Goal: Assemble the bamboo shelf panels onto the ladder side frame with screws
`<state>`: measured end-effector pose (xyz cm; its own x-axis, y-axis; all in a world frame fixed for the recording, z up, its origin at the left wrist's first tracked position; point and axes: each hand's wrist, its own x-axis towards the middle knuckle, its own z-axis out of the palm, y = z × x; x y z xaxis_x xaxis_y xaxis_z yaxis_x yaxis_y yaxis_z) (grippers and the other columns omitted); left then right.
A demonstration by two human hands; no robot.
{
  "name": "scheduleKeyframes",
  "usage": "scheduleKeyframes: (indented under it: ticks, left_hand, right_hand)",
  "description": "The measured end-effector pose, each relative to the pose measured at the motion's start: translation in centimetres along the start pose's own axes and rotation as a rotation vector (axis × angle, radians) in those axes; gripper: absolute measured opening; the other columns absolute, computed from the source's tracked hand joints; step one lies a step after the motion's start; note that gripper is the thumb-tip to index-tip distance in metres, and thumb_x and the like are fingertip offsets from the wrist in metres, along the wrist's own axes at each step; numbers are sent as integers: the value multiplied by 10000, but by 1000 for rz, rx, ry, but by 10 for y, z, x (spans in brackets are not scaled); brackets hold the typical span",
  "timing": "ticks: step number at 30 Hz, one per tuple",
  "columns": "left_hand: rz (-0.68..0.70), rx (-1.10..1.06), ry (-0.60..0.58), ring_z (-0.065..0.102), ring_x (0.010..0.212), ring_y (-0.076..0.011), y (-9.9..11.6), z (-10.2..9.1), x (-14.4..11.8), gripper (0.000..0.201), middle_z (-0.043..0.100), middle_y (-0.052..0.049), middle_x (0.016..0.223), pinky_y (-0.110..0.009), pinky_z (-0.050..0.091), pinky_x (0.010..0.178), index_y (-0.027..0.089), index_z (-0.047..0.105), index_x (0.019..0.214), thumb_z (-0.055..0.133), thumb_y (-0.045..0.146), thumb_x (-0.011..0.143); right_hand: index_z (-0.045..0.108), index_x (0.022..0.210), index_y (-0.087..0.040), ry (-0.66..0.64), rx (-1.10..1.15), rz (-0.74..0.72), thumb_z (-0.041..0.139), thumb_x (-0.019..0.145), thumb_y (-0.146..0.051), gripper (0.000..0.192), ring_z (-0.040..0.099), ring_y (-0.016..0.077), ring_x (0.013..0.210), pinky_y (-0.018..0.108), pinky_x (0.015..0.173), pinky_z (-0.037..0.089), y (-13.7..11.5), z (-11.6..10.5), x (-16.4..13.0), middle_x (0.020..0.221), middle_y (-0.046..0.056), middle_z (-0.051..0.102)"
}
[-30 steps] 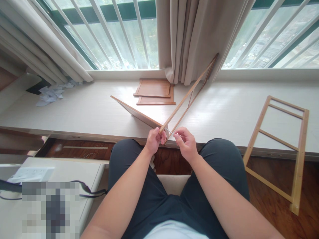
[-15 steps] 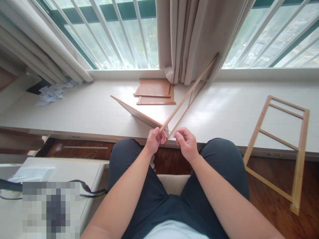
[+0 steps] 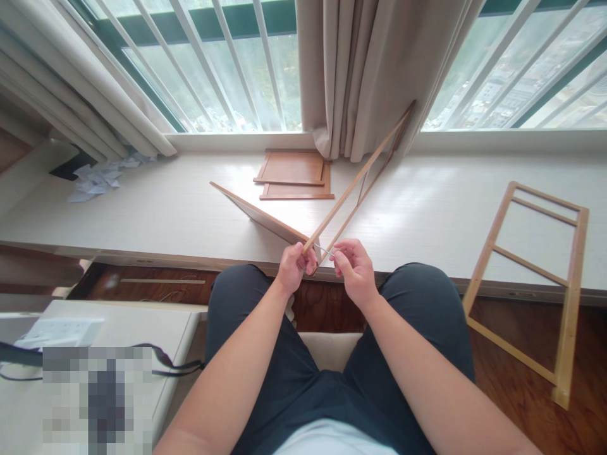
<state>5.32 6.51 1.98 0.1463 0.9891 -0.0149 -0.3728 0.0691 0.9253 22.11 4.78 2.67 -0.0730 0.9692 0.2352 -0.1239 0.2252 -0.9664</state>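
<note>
Gripping the near corner of a slim wooden frame [image 3: 353, 180] at the centre of the picture, the left hand [image 3: 294, 265] is closed around it. The right hand [image 3: 353, 268] pinches a thin metal tool [image 3: 325, 251] against that corner, apparently driving a fastener. Next comes, I judge, steady turning with the frame braced on the worktop [image 3: 427, 215].

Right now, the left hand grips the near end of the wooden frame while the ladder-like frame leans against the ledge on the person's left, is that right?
Not quite. The head view shows the ladder-like frame leaning against the ledge on the person's right. The left hand does grip the near end of the wooden frame.
</note>
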Motion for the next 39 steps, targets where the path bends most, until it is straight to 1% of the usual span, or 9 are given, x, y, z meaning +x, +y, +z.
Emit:
scheduleKeyframes:
  ticks: [4, 11, 28, 39]
  left_hand:
    - [9, -18, -2, 438, 418, -110, 0, 0, 0, 618, 485, -1, 442, -270, 332, 475, 150, 631, 613, 556, 705, 873]
    - [-4, 2, 7, 435, 416, -111, 2, 2, 0, 637, 482, -3, 440, -274, 333, 476, 152, 617, 605, 550, 731, 861]
    - [16, -24, -9, 453, 420, -111, -1, 0, 0, 627, 493, -6, 442, -265, 331, 483, 141, 639, 604, 543, 688, 895]
    - [12, -12, 0, 444, 411, -112, 0, 1, 0, 630, 486, -3, 426, -261, 334, 471, 145, 631, 607, 553, 710, 874]
  right_hand:
    - [625, 1124, -262, -3, 37, -22, 597, 997, -422, 207, 513, 119, 571, 248, 505, 442, -1, 1, 0, 827, -4, 619]
    - [685, 1075, -243, -5, 3, 3, 586, 1008, -407, 204, 508, 112, 556, 261, 507, 436, -2, 0, 0, 830, 4, 625]
    - [678, 1057, -218, -15, 14, 33, 583, 1011, -410, 219, 511, 111, 554, 252, 509, 425, 1, -1, -1, 816, 4, 632]
    - [676, 1022, -217, -27, 0, 35, 575, 1014, -422, 229, 515, 120, 549, 263, 514, 429, 1, -1, -1, 797, 4, 635]
